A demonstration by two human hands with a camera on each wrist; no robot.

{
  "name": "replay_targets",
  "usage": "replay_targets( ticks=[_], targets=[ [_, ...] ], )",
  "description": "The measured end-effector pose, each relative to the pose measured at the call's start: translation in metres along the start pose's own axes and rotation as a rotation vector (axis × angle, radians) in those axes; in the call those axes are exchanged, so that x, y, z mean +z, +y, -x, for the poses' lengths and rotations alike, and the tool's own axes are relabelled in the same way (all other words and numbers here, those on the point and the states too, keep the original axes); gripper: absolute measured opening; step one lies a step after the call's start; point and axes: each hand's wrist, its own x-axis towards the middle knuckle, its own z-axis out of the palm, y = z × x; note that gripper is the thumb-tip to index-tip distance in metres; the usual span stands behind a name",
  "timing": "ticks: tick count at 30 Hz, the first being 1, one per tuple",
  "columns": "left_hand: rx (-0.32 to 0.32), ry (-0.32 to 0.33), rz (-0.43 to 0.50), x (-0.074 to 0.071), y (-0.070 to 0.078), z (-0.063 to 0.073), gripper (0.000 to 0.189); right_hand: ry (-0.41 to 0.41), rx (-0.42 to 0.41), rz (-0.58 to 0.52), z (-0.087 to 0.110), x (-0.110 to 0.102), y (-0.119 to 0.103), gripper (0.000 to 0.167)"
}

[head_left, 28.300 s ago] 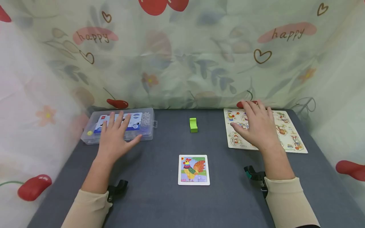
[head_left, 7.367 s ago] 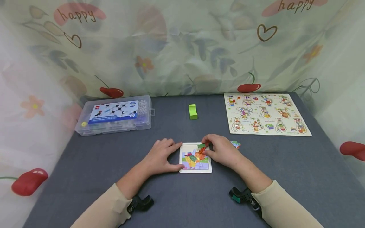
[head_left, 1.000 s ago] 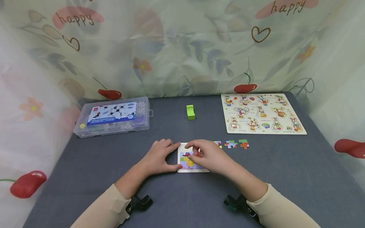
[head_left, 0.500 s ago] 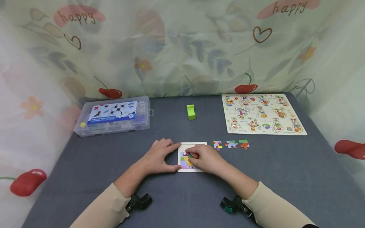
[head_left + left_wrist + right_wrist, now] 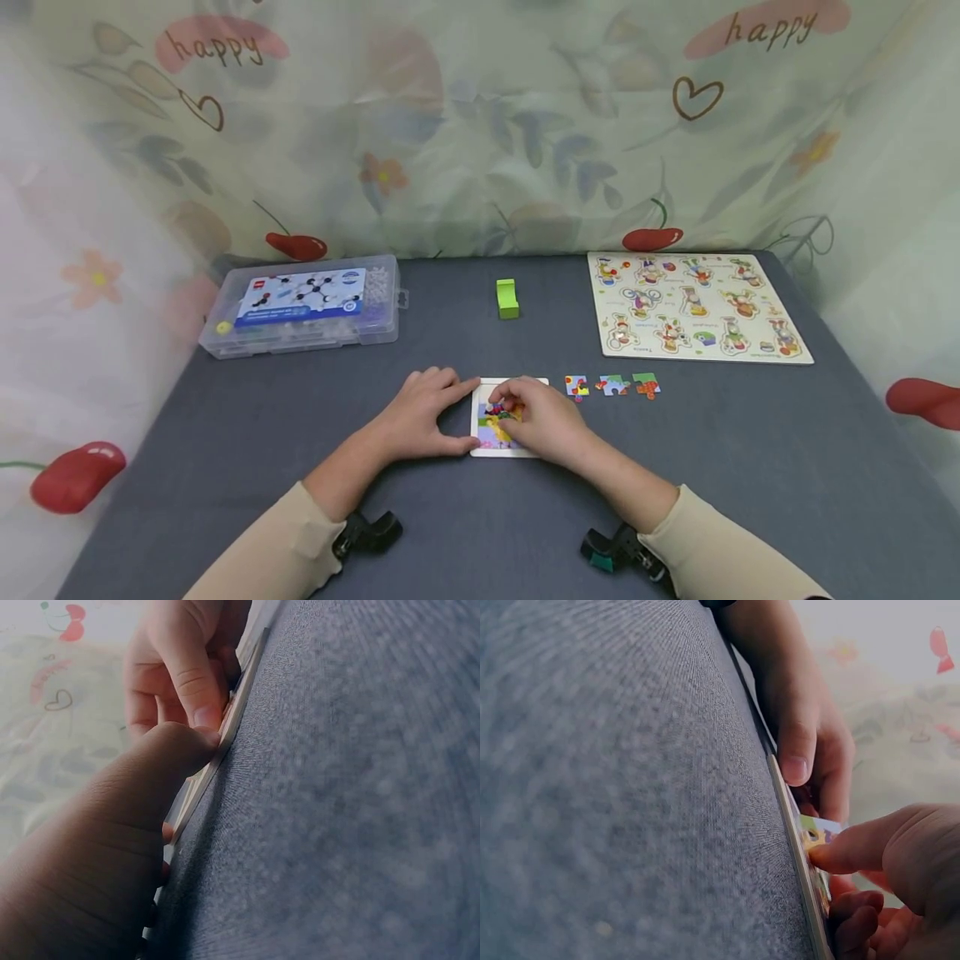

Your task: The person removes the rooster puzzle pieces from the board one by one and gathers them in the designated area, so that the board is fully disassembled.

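A: What's behind everything?

B: A pale curtain, printed with cherries, hearts and "happy", at the back of the dark grey surface.

A: And starting from the left?

B: A clear plastic case with a molecule-model label, lying at the back left. Probably set there to leave working room in front.

A: Next comes the left hand. Is it gripping?

B: It's spread, forefinger at the upper-left corner of the jigsaw tray, thumb at the lower-left. I'd guess it braces the tray against sliding. The tray lies flat at the middle of the surface, with a bare patch at its upper left.

A: The green block behind it?

B: Well apart from the tray, so likely out of use.

A: And the right hand?

B: Over the tray, thumb and fingers pinching 1 jigsaw piece, which looks tipped up in the right wrist view. An edge hold would suit thin, close-fitting pieces. Whether it's free of its neighbours, I can't tell.

A: Further right?

B: 3 loose pieces in a spaced row near the tray's upper-right corner, perhaps lined up for easy reach. Behind them, the animal puzzle board lies flat, seemingly kept aside.
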Motion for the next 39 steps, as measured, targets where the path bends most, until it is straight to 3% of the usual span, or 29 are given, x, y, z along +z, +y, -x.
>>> replay_targets(
  ticks=[11,19,27,33,39],
  targets=[
    [-0.015,-0.018,0.009,-0.001,0.001,-0.001,0.081,-0.033,-0.079,-0.128,0.001,-0.006,0.006,0.024],
    [-0.027,-0.037,0.0,0.0,0.001,0.0,0.082,-0.059,-0.038,-0.201,0.001,-0.007,0.008,0.022],
    [-0.02,-0.006,-0.011,0.0,0.002,-0.001,0.079,-0.016,-0.087,-0.153,0.001,-0.005,0.009,0.022],
    [-0.07,-0.006,-0.028,0.003,0.004,-0.002,0.076,-0.004,-0.117,-0.106,0.002,-0.002,0.01,0.021],
    [-0.106,-0.036,-0.034,0.001,0.009,-0.003,0.078,0.008,-0.099,-0.13,0.002,-0.002,0.01,0.019]
  ],
)
